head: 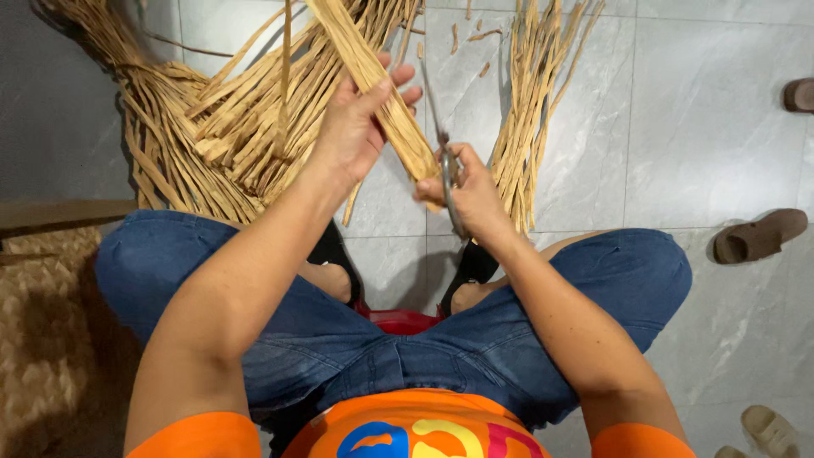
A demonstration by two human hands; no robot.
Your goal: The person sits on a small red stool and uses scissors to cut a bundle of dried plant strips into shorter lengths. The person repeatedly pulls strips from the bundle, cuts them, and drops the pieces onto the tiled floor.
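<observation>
**Straw strips getting trimmed with scissors, seen from above**

Straw strips, flat and tan, bunched into one thick bundle and held up over the grey tile floor, running from the top middle down to just in front of the knees. Left hand wrapped around that bundle about midway, thumb on the near side, fingers curled over the far side with the tips poking out to the right. Firm hold, not a loose one.

Right hand closed around the handles of a pair of scissors, fingers tucked through the loops. Blades pointing up and away, lying right against the lower end of the bundle, just to the right of the left hand. Hard to tell how far apart the blades are, since they show up only as a thin grey line.

More of the same stuff all around: a big messy pile of strips fanned out on the floor far left, and a tidier, straighter bunch laid out on the right, just beyond the right hand. A few small cut scraps scattered on the tiles near the top.

Sitting low on a red stool, just a sliver showing between the legs, blue jeans, orange shirt, black sandals. Brown slippers off to the right, well apart from the work, plus another pair at the near right corner. Woven mat along the near left edge.
</observation>
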